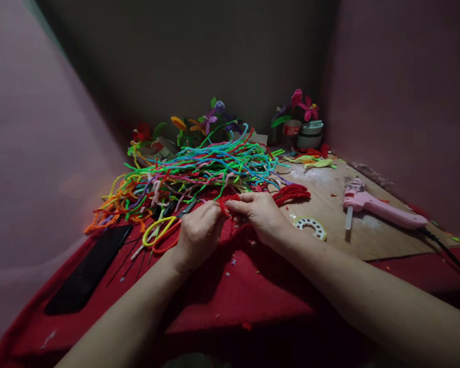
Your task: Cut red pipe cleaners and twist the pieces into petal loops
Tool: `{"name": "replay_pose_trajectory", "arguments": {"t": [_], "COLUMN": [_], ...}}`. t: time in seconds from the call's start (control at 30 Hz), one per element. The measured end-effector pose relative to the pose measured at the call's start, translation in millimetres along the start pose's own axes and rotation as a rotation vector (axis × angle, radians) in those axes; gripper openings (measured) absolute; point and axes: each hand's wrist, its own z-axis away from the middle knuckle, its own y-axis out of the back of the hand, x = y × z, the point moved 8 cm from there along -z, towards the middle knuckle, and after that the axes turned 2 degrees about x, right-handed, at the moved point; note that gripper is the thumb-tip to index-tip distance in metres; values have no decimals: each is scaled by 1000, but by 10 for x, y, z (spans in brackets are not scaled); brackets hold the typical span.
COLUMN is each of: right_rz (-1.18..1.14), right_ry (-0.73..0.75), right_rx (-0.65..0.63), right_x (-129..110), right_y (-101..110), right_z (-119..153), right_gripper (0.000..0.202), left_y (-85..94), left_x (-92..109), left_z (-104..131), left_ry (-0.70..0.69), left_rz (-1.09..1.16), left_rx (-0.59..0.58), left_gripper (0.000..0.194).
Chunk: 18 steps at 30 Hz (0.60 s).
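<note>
- Landmark = heap of fuzzy stems, mixed colors, at back of tabletop w/ red cloth.
- L hand: fingers curled narrow, pinching red fuzzy piece just in front of heap.
- R hand: thumb + fingers closed on same red piece, approx. level w/ L hand. Exact shape of piece: can't tell, partly hidden by fingers.
- Red stem bundle: R of heap, beyond R wrist, partly on board.
- Scissors: yellow + orange handles, front of heap, beside L hand; blades toward heap.
- Phone: black, flat, front-L of heap. Thin dark rods between phone & L forearm.
- White ring w/ holes: on board, front-R of heap, near R forearm.
- Glue gun: pink, on its side, on board, well R of heap; pale stick shows at one end; black cord runs off R.
- Fuzzy flowers behind heap; more flowers, plus lidded jar, back-R of heap.
</note>
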Motion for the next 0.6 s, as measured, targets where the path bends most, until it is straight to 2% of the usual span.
{"name": "replay_pose_trajectory", "arguments": {"t": [0.13, 0.27, 0.43, 0.6], "right_rz": [-72, -51, -11, -19], "right_ry": [-19, -1, 27, 9], "right_rx": [-5, -6, -4, -17], "right_x": [39, 46, 46, 69], "right_y": [14, 25, 29, 8], "right_z": [-26, -50, -51, -31], "right_gripper": [16, 16, 17, 16], "left_y": [-14, 3, 4, -56], "left_x": [-58, -171, -286, -351], "left_z": [-12, -26, 41, 76], "left_ry": [63, 298, 626, 714], "left_rz": [159, 279, 429, 555], "left_rx": [-15, -60, -62, -44], "left_gripper": [14, 12, 24, 19]}}
